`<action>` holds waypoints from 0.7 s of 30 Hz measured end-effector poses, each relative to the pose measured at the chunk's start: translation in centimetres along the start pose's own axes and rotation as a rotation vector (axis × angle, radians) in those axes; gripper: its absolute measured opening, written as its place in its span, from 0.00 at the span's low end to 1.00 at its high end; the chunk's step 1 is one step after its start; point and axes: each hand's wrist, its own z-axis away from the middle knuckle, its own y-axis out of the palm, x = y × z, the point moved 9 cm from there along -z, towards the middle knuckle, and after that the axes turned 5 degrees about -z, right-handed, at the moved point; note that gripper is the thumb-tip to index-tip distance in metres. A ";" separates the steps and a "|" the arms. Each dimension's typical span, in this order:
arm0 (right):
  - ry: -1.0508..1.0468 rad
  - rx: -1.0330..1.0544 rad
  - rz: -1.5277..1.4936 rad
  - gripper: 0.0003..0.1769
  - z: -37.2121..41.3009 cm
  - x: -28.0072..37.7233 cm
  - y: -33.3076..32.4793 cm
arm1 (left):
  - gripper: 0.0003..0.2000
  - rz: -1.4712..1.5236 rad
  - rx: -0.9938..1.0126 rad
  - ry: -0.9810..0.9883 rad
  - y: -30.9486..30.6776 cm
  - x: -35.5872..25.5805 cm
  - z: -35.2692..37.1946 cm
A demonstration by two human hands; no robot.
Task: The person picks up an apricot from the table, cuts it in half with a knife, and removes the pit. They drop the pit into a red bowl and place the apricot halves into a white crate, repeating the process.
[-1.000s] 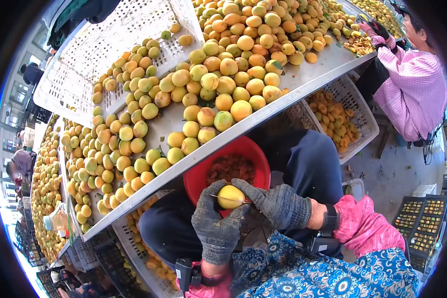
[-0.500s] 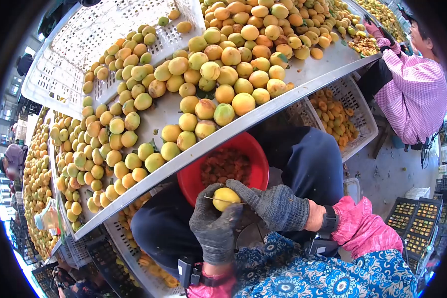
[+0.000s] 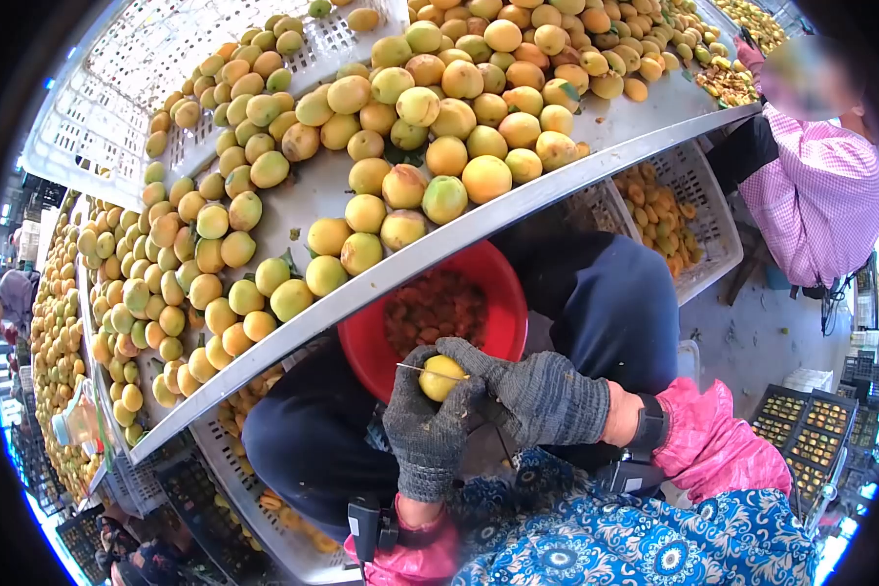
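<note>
Over my lap, my left hand (image 3: 425, 425), in a dark grey knit glove, is closed around a yellow apricot (image 3: 442, 383). My right hand (image 3: 547, 396), gloved alike, presses against the fruit from the right with its fingers curled. A thin metal blade (image 3: 415, 368) lies across the top of the apricot, and its right end runs to my right fingers. Its handle is hidden. Just beyond both hands, a red bowl (image 3: 511, 311) between my knees holds orange-brown pieces.
A metal-edged table (image 3: 615, 151) slopes across, heaped with apricots (image 3: 485, 179) and bearing a tipped white crate (image 3: 88, 146). Underneath, a white crate (image 3: 723, 234) holds halved fruit. A co-worker in a pink checked top (image 3: 820, 195) sits at right. Black trays (image 3: 801, 430) are stacked at lower right.
My right hand has closed in, its fingers now tucked nearer my left fingers. The apricot and blade have tilted slightly, and the whole view has shifted a little.
</note>
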 end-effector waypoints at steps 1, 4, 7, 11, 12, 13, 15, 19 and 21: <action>0.037 0.038 -0.027 0.42 -0.1 -0.5 0.3 | 0.23 -0.061 0.019 0.028 0.2 0.2 -0.1; 0.031 0.051 -0.045 0.39 -0.1 -1.4 1.0 | 0.18 0.011 0.042 0.033 0.7 0.6 -0.1; -0.040 0.060 -0.044 0.37 -0.3 -1.1 0.5 | 0.24 0.029 0.150 -0.084 1.2 2.0 -0.2; 0.001 0.155 -0.088 0.36 -0.5 -1.4 0.5 | 0.23 0.021 0.182 -0.066 1.3 2.3 -0.1; 0.029 0.161 -0.029 0.35 -0.4 -1.8 0.5 | 0.24 0.005 0.219 -0.023 1.4 2.1 -0.1; 0.057 0.167 0.029 0.34 -0.3 -2.3 0.4 | 0.25 -0.011 0.255 0.021 1.7 1.9 0.1; -0.091 0.075 0.066 0.27 -0.6 -2.6 -0.3 | 0.28 0.387 0.382 -0.099 3.6 3.6 1.8; -0.042 -0.166 -0.210 0.23 -0.3 -3.1 -1.7 | 0.34 0.967 0.437 -0.275 4.6 2.8 2.0; -0.093 -0.290 -0.343 0.22 0.1 -2.2 -2.6 | 0.31 0.985 0.405 -0.254 4.4 3.2 2.1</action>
